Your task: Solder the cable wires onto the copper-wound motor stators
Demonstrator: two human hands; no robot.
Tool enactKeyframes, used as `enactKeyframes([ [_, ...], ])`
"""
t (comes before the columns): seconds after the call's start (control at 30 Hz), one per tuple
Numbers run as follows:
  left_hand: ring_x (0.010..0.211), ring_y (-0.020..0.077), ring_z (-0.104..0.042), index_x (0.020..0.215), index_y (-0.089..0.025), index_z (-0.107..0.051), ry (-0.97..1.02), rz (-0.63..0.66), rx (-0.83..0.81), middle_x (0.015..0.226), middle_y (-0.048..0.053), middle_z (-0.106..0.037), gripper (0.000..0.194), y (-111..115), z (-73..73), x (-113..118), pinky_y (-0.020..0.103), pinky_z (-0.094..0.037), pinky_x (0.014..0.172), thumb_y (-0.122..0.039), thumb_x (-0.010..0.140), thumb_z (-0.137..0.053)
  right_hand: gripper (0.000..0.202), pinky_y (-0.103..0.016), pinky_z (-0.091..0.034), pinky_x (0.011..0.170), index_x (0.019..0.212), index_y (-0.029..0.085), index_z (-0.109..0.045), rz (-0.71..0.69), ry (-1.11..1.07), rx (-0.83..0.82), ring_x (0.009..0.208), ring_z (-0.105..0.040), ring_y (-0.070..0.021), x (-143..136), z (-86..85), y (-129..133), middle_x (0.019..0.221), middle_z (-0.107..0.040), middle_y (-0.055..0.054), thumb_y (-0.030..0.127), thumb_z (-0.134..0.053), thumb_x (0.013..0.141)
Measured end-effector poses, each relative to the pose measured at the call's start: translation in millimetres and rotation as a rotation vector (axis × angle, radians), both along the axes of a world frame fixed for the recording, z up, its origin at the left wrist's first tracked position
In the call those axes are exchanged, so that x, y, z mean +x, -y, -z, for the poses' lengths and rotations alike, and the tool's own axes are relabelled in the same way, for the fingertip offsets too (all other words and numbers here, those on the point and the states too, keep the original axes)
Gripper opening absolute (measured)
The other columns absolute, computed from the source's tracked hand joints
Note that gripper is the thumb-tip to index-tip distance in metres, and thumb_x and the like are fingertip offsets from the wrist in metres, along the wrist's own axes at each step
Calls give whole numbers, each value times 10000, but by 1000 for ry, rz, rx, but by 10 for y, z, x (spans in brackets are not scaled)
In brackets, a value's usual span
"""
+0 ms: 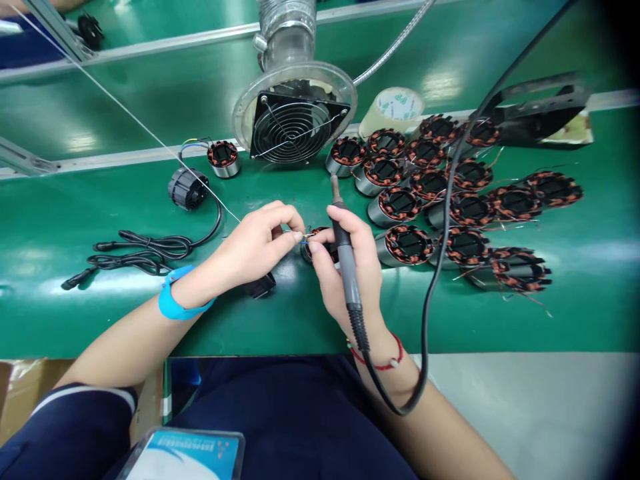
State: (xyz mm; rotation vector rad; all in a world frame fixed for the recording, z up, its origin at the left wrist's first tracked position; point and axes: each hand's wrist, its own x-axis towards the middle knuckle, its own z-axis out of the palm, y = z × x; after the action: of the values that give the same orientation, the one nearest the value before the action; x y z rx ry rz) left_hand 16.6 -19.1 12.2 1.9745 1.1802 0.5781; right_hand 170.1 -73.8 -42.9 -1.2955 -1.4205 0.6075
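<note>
My right hand [353, 267] is closed around a soldering iron [346, 257], its metal tip pointing up and away from me. The thumb and a finger of that hand also reach to some thin coloured wires [306, 238]. My left hand [265, 243] pinches these wires from the other side, fingertips close to the right thumb. Just behind the fingers sits a stator with copper windings [320, 245], partly covered by my right hand. A thin pale strand [165, 147] runs from the upper left down to my left hand. Below this hand a small black part [261, 287] lies partly hidden.
Several wound stators [407, 245] stand in rows at the right, with a tape roll [395, 110] behind. A fume extractor fan [295, 127] hangs ahead. At left are another stator [223, 159], a black motor housing [187, 189] and coiled cable [150, 250]. The iron's cord [440, 247] crosses the stators.
</note>
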Motion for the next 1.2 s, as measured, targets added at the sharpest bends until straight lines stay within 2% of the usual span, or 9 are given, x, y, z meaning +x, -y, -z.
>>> enactKeyframes([
  [0.1, 714, 102, -522, 787, -173, -647, 72, 54, -64, 865, -1, -607, 100, -4, 8, -24, 252, -418, 670, -190, 852, -573, 452, -367, -535, 827, 1281, 286, -475, -3, -101, 28, 810, -625, -159, 6, 27, -31, 845, -637, 32, 183, -592, 857],
  [0.17, 754, 111, -549, 778, -171, -657, 83, 68, -82, 867, 3, -620, 104, 2, 3, -24, 260, -432, 706, -189, 851, -585, 459, -371, -535, 864, 1283, 284, -469, -22, -145, 53, 816, -634, -151, 13, 50, -43, 839, -633, 40, 187, -598, 854],
  [0.33, 797, 124, -577, 744, -161, -643, 19, 56, -36, 862, 14, -633, 118, 24, -19, -2, 269, -449, 755, -178, 851, -595, 467, -398, -527, 925, 1297, 280, -457, -76, -182, 51, 837, -650, -151, 20, 82, -40, 868, -636, 33, 209, -594, 856],
  [0.6, 915, 151, -584, 848, -157, -680, -102, 170, 99, 976, 54, -598, 118, 84, -46, -29, 302, -467, 873, -143, 873, -565, 422, -337, -553, 773, 1256, 273, -471, -66, -142, 91, 744, -630, -139, 6, 50, -24, 794, -613, 49, 183, -567, 855],
  [0.8, 855, 150, -576, 760, -161, -674, -125, 74, 105, 911, 42, -574, 146, 141, -27, 4, 305, -471, 819, -130, 851, -563, 453, -435, -492, 922, 1287, 283, -470, -62, 35, 21, 871, -645, -184, 148, 55, 93, 880, -665, 12, 161, -559, 860],
  [0.9, 825, 145, -572, 725, -159, -663, -133, 39, 84, 879, 37, -575, 154, 137, -14, 24, 297, -469, 782, -107, 828, -562, 506, -440, -470, 936, 1317, 291, -454, -134, 170, 64, 975, -640, -210, 255, 55, 116, 969, -693, -10, 156, -582, 846],
  [1.0, 798, 141, -566, 701, -158, -651, -135, 8, 67, 851, 29, -573, 164, 120, -6, 34, 293, -464, 758, -78, 803, -551, 489, -419, -459, 922, 1309, 292, -467, -164, 268, 96, 941, -637, -206, 285, 66, 56, 927, -701, 2, 158, -593, 856],
  [1.2, 823, 141, -569, 679, -162, -652, -77, -40, 20, 820, 11, -592, 156, 41, 32, 25, 303, -462, 810, -104, 806, -583, 383, -436, -462, 914, 1252, 251, -524, -13, 228, 74, 843, -632, -208, 188, 124, -127, 868, -699, -1, 193, -560, 875],
])
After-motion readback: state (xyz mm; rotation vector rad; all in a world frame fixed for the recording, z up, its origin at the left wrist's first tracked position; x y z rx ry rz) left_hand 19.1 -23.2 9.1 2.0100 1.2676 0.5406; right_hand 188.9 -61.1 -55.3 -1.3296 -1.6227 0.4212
